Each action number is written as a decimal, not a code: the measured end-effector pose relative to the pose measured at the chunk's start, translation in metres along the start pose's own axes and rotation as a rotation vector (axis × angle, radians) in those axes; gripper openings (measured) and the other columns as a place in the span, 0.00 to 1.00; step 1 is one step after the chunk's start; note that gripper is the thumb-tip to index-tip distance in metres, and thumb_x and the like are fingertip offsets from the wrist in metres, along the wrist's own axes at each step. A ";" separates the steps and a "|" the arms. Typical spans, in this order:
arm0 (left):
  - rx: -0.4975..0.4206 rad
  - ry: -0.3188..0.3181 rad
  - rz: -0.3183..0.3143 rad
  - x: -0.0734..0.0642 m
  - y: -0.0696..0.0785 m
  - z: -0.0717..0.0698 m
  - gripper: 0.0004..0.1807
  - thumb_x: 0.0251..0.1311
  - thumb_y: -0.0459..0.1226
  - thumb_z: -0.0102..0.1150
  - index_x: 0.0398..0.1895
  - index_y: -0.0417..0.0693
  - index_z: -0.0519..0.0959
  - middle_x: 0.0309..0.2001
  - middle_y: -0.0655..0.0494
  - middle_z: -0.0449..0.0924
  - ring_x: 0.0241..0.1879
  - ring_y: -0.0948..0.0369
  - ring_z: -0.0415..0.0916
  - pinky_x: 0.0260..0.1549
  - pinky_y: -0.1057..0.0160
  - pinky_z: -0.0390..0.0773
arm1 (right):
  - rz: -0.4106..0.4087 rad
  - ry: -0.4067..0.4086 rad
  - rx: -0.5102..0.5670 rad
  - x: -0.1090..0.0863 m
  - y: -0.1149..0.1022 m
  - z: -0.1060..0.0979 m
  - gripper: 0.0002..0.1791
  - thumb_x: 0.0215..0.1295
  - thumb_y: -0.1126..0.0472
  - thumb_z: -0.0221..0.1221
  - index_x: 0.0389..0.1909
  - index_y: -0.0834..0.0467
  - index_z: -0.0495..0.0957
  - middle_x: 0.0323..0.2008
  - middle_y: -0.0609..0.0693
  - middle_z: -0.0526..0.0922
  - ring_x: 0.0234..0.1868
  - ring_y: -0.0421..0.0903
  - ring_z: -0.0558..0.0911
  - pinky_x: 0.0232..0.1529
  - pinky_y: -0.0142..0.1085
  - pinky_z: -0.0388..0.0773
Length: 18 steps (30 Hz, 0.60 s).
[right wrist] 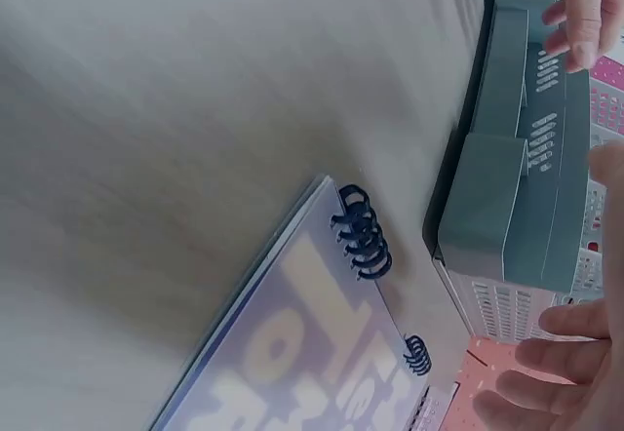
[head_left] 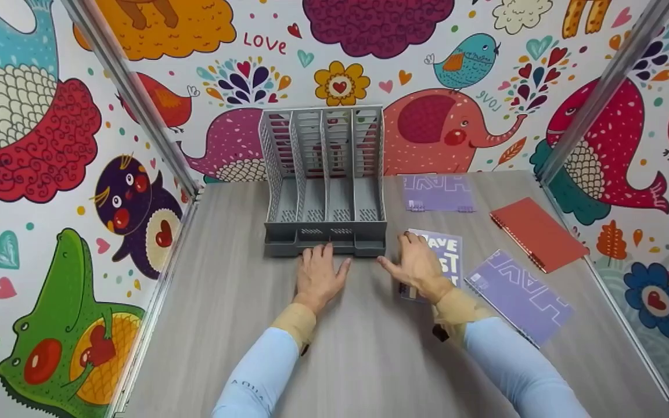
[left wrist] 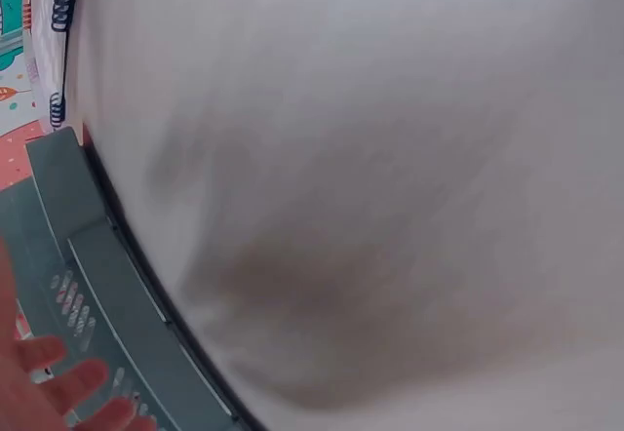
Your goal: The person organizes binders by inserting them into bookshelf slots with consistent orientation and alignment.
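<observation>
A grey desktop file organizer with several upright slots stands at the back of the table, a low tray along its front. My left hand is at the middle of that front, fingertips over the tray's edge and fingers spread. To the right, my right hand hovers over a small purple spiral notebook, covering part of it. In the right wrist view this hand's fingers are extended beside the organizer's corner, apart from the notebook's coils. Neither hand grips anything.
Beside the organizer lies another purple notebook against the back wall. A red spiral notebook lies near the table's right edge, and a larger purple one in front of it. Patterned walls with metal corner posts enclose the table.
</observation>
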<state>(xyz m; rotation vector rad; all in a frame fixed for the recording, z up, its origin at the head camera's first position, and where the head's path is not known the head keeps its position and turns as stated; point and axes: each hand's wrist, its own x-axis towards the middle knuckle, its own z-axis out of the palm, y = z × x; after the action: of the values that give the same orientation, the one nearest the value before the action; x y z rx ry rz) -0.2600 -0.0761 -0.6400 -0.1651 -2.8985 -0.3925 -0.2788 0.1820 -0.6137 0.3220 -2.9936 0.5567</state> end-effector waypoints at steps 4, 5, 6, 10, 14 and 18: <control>-0.046 -0.007 0.002 0.000 0.001 0.000 0.37 0.81 0.62 0.56 0.72 0.40 0.81 0.65 0.39 0.87 0.64 0.40 0.82 0.68 0.40 0.82 | -0.003 0.032 0.003 0.000 0.005 -0.001 0.41 0.71 0.39 0.69 0.70 0.69 0.78 0.67 0.72 0.84 0.67 0.71 0.85 0.71 0.62 0.83; -0.058 -0.013 0.000 0.001 0.002 -0.001 0.36 0.81 0.61 0.57 0.71 0.40 0.81 0.64 0.38 0.87 0.63 0.40 0.82 0.67 0.40 0.83 | 0.000 0.038 -0.002 0.000 0.006 -0.002 0.39 0.71 0.42 0.70 0.68 0.69 0.79 0.65 0.72 0.85 0.64 0.71 0.86 0.68 0.62 0.85; -0.065 -0.019 -0.002 0.000 0.003 -0.001 0.36 0.81 0.61 0.57 0.70 0.40 0.82 0.64 0.38 0.87 0.63 0.40 0.82 0.66 0.40 0.84 | 0.004 0.043 -0.006 0.000 0.007 -0.003 0.36 0.70 0.44 0.70 0.66 0.68 0.80 0.62 0.71 0.86 0.62 0.70 0.87 0.65 0.62 0.86; -0.104 -0.040 -0.016 0.001 0.006 -0.002 0.33 0.81 0.59 0.59 0.67 0.39 0.83 0.61 0.37 0.88 0.61 0.40 0.84 0.63 0.41 0.86 | 0.030 0.039 -0.041 0.002 0.013 -0.006 0.30 0.69 0.49 0.69 0.60 0.68 0.81 0.56 0.70 0.88 0.55 0.70 0.89 0.57 0.62 0.89; -0.125 -0.067 -0.038 0.002 0.010 -0.001 0.32 0.81 0.58 0.60 0.67 0.39 0.83 0.62 0.37 0.87 0.62 0.39 0.84 0.65 0.41 0.86 | 0.069 0.026 -0.051 0.003 0.019 -0.008 0.30 0.69 0.49 0.68 0.61 0.68 0.82 0.57 0.70 0.88 0.56 0.70 0.90 0.56 0.62 0.90; -0.131 -0.101 -0.056 0.003 0.016 0.001 0.33 0.81 0.58 0.59 0.68 0.40 0.83 0.63 0.37 0.87 0.65 0.38 0.84 0.67 0.40 0.85 | 0.109 0.000 -0.041 0.004 0.025 -0.011 0.33 0.70 0.47 0.69 0.64 0.70 0.81 0.60 0.71 0.87 0.58 0.71 0.89 0.59 0.63 0.89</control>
<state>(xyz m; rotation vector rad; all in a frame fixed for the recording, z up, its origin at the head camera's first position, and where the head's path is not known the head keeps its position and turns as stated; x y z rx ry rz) -0.2606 -0.0600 -0.6364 -0.1272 -2.9819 -0.6007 -0.2872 0.2078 -0.6117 0.1561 -3.0317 0.5031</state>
